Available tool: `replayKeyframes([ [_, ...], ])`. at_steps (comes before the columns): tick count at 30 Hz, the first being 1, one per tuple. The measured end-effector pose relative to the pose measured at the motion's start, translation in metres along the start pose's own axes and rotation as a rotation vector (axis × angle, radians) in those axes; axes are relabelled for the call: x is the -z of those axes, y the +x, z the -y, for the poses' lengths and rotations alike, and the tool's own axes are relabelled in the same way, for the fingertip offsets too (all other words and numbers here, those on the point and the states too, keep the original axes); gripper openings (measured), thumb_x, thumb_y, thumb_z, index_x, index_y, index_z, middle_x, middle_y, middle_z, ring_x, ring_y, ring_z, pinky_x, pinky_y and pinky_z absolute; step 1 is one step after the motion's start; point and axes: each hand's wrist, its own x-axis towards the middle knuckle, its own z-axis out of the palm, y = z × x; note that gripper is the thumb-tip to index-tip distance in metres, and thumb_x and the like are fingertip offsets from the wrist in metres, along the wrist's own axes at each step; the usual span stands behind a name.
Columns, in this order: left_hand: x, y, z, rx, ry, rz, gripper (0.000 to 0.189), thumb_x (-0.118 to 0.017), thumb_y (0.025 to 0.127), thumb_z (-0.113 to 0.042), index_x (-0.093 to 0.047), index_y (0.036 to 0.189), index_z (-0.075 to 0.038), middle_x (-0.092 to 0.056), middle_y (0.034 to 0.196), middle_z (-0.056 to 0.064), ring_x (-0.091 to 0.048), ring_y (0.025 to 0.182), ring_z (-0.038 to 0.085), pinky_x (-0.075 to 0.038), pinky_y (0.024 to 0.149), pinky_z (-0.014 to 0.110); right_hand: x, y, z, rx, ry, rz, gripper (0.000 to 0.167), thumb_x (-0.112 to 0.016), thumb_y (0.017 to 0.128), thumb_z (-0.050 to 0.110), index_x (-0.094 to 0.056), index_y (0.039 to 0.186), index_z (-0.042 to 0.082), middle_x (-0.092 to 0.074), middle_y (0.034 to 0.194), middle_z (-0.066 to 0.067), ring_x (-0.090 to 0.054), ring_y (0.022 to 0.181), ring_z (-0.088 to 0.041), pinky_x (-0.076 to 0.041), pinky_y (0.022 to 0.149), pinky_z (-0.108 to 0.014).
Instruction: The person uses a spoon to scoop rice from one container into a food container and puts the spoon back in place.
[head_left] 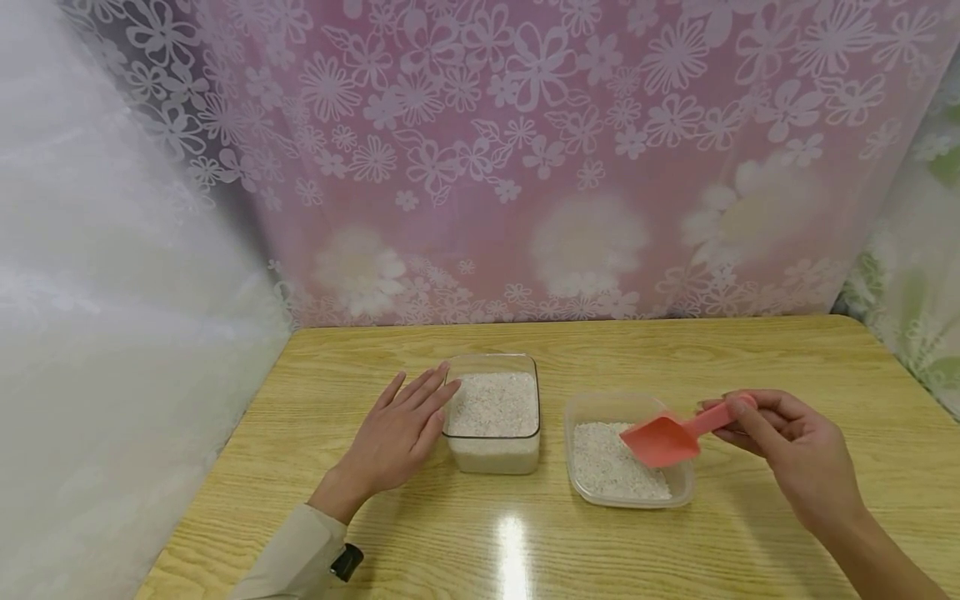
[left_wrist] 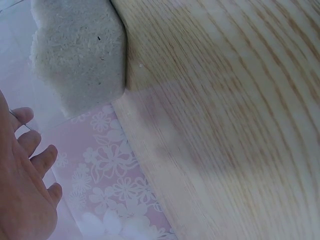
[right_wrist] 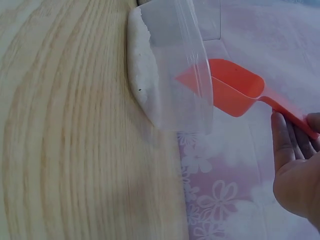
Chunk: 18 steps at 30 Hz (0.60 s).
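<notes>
My right hand [head_left: 806,454] grips the handle of a red-orange plastic scoop [head_left: 663,442]. The scoop's blade tips down over a clear shallow tub [head_left: 630,502] of white rice [head_left: 611,467]; no rice shows in it. From the right wrist view, the scoop [right_wrist: 235,85] sits at the tub's rim, its tip seen through the clear wall. To the left stands a taller clear container [head_left: 495,462], filled higher with rice [head_left: 497,404]. My left hand [head_left: 401,437], fingers extended, touches that container's left side. In the left wrist view the left hand [left_wrist: 25,185] is partly cut off.
Both containers stand side by side on a wood-grain table [head_left: 480,533], a narrow gap between them. A pink flowered curtain [head_left: 480,167] hangs behind the table's far edge, and a whitish sheet [head_left: 112,333] hangs on the left. A dark band [head_left: 347,562] is at the left wrist.
</notes>
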Motion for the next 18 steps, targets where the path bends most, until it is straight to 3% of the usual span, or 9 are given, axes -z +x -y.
replayKeyframes([
  [4, -0.0003, 0.0, 0.0002, 0.0, -0.005, 0.0, 0.046, -0.031, 0.105, -0.031, -0.036, 0.15, -0.021, -0.028, 0.155, 0.003, -0.025, 0.141, 0.019, -0.012, 0.116, 0.046, -0.0044, -0.0012, 0.005, 0.055, -0.111, 0.04, 0.02, -0.047, 0.096, -0.009, -0.053, 0.114, -0.016, -0.069, 0.105, -0.016, -0.068, 0.091, -0.025, -0.051, 0.079, -0.037],
  [10, -0.0007, -0.0002, 0.0004, -0.002, -0.008, -0.007, 0.045, -0.034, 0.105, -0.028, -0.036, 0.149, -0.021, -0.028, 0.155, 0.003, -0.026, 0.14, 0.02, -0.013, 0.115, 0.047, -0.0081, -0.0029, 0.0075, 0.148, -0.178, 0.07, 0.02, -0.046, 0.094, -0.016, -0.052, 0.112, -0.019, -0.068, 0.106, -0.018, -0.069, 0.088, -0.026, -0.053, 0.078, -0.034],
  [14, -0.0008, -0.0001, 0.0005, -0.004, -0.002, -0.01, 0.045, -0.032, 0.105, -0.03, -0.037, 0.149, -0.021, -0.029, 0.154, 0.003, -0.027, 0.14, 0.02, -0.013, 0.115, 0.047, -0.0079, -0.0026, 0.0068, 0.142, -0.189, -0.001, 0.019, -0.049, 0.094, -0.012, -0.054, 0.112, -0.017, -0.07, 0.103, -0.015, -0.069, 0.086, -0.023, -0.054, 0.074, -0.033],
  [18, -0.0008, -0.0001, 0.0005, -0.003, 0.0, -0.007, 0.046, -0.033, 0.105, -0.03, -0.037, 0.149, -0.021, -0.026, 0.155, 0.001, -0.026, 0.14, 0.02, -0.013, 0.115, 0.047, -0.0051, 0.0005, 0.0063, 0.078, -0.07, -0.111, 0.019, -0.053, 0.096, -0.003, -0.054, 0.112, -0.013, -0.071, 0.101, -0.014, -0.069, 0.087, -0.022, -0.053, 0.073, -0.032],
])
